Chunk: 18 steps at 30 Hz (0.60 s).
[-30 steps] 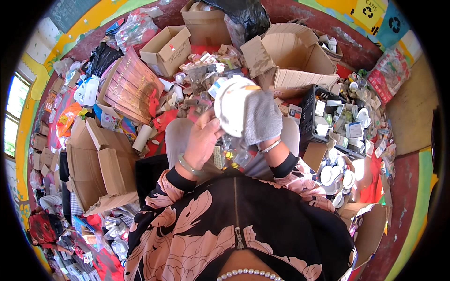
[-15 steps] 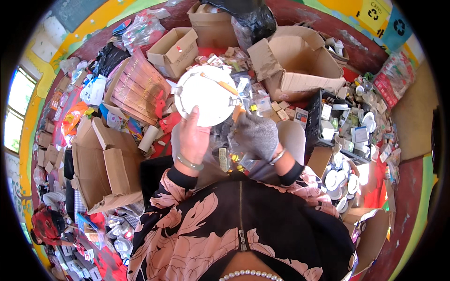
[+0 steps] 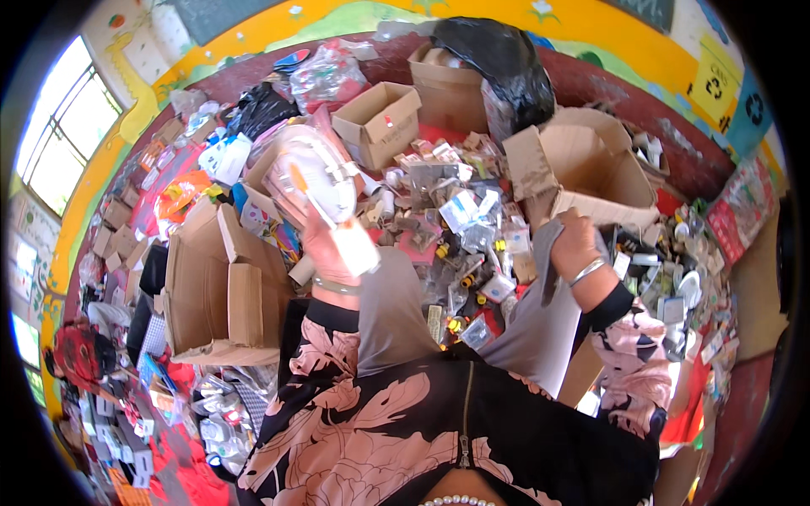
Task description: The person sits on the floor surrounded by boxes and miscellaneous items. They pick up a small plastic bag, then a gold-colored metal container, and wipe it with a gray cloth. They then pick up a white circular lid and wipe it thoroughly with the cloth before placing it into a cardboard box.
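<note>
My left hand (image 3: 329,253) is closed around a round white panel light (image 3: 319,173), tilted and blurred by motion. An orange-and-white strip lies across it, and a white rectangular piece (image 3: 358,250) shows beside my fingers. My right hand (image 3: 577,246), raised over my right knee, looks bare and grips a grey knit glove (image 3: 548,257) that hangs from the fingers. Below and between my knees lies a heap of small boxes, plastic packets (image 3: 460,211) and yellow-and-black bits.
Open cardboard boxes stand at the left (image 3: 202,295), at the back (image 3: 377,126) and at the right (image 3: 591,169). A black plastic bag (image 3: 498,67) drapes over a box at the back. Mixed small goods pile up at the right (image 3: 675,287). A red backpack (image 3: 82,350) sits far left.
The round panel light has swung left and tilted in my left hand. My right hand has moved right, away from it, and the glove is now off the hand and held in it.
</note>
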{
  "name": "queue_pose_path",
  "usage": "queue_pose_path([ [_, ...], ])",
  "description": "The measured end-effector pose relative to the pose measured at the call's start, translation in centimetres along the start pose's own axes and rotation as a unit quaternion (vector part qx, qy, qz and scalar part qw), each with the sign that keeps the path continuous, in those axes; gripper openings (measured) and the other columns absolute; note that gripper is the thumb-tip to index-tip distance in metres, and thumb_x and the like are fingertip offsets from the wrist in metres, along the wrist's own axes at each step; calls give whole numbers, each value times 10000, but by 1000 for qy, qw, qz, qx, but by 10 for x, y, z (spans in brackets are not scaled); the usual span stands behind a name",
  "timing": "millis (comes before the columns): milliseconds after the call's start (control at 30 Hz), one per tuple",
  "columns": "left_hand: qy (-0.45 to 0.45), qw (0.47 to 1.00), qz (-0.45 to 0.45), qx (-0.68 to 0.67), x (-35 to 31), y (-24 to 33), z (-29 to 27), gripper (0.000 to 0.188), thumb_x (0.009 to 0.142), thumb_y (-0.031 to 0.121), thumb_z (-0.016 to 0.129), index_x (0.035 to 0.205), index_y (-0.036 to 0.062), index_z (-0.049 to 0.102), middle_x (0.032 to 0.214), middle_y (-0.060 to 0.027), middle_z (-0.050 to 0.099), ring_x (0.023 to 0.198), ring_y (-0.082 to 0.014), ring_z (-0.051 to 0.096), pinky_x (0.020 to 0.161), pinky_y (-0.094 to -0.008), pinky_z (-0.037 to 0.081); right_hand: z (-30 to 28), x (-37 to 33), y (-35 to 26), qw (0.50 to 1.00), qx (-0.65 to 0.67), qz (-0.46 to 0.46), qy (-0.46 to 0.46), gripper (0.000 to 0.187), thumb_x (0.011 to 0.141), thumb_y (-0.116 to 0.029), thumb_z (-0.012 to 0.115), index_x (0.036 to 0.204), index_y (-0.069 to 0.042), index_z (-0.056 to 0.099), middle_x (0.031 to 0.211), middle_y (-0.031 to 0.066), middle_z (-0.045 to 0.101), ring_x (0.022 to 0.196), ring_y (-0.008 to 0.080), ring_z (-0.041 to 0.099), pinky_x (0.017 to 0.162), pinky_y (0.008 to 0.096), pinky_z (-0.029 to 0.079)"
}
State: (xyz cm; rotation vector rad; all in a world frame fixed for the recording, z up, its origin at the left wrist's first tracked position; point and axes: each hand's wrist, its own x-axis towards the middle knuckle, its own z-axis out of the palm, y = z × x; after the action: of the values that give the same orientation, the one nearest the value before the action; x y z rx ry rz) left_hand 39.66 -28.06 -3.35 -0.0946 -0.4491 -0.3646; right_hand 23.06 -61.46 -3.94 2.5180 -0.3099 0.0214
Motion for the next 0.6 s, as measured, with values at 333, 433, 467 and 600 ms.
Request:
queue_pose_path([
  [333,129,978,-160,31,-29,-69,-6,392,891,116,501,1254,-11,426,1226,-149,534,1128,-268,531,959,-444,445,-56,35,81,544,836,52,-51,189,822,-134,565,940,9,598,908,101,649,792,209,633,698,313,515],
  [433,128,971,-163,116,-40,-75,10,415,902,130,494,1286,9,396,1249,-134,515,1146,-262,515,970,-445,426,-99,10,37,266,960,74,-36,279,872,-153,547,1085,27,537,932,109,626,795,187,619,739,295,514],
  [467,134,968,-158,138,-42,-81,12,426,907,135,487,1298,2,381,1252,-143,514,1142,-265,520,965,-444,436,-105,0,30,228,971,14,-71,296,868,-144,548,1110,26,523,984,102,613,853,187,611,783,298,501],
  [600,100,961,-144,212,-51,-91,36,444,916,136,475,1323,8,350,1260,-144,509,1151,-259,515,969,-424,432,-116,-23,-21,434,895,-77,71,557,817,-52,588,1311,73,361,1151,121,561,1013,121,532,905,263,414],
])
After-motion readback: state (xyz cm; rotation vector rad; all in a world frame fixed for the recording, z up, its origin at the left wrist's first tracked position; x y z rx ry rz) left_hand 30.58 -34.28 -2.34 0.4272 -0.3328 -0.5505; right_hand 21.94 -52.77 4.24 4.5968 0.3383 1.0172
